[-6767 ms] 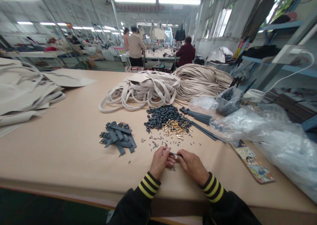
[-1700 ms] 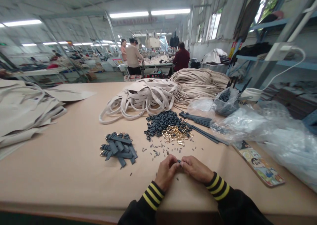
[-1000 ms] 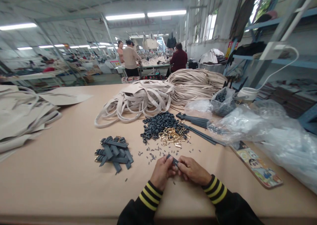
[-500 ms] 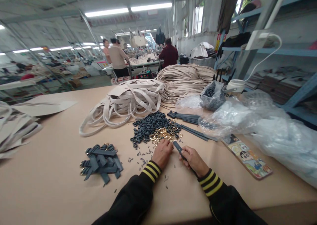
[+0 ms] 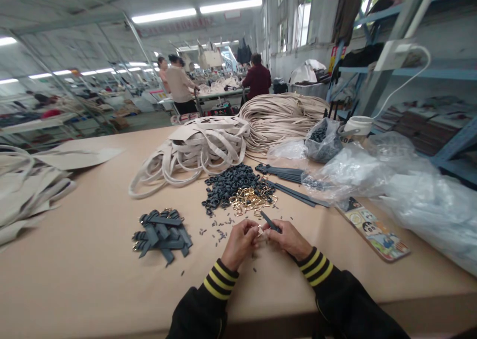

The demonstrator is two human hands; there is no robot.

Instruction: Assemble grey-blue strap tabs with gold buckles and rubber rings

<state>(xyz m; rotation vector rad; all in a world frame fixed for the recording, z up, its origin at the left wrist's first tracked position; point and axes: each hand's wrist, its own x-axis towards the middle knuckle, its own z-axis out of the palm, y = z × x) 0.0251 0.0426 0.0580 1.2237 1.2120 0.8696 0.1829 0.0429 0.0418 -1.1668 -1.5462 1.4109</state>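
Observation:
My left hand (image 5: 239, 240) is closed, thumb and fingers pinching a small gold buckle (image 5: 260, 231) above the table. Close beside it, my right hand (image 5: 291, 238) grips a dark grey-blue strap (image 5: 270, 221), whose end sticks up past the fingers; the rest is hidden by the hand. The right fingertips come right up to the buckle, and I cannot tell whether they touch it. Just beyond lie a pile of gold buckles (image 5: 249, 200) and a heap of dark loops (image 5: 231, 186). Left of my hands is a stack of dark straps with buckles (image 5: 164, 233).
Long dark strips (image 5: 294, 193) lie beyond my right hand. Cream webbing (image 5: 194, 150) is heaped at the back beside a big coil of cords (image 5: 279, 118). Clear plastic bags (image 5: 357, 175) and a cartoon-printed case (image 5: 376, 232) lie at right. Cream fabric pieces (image 5: 33, 190) sit far left.
My left hand has come back from the edge of the buckle pile with a gold buckle. The strap in my right hand now meets it nearer to me. The view has shifted slightly.

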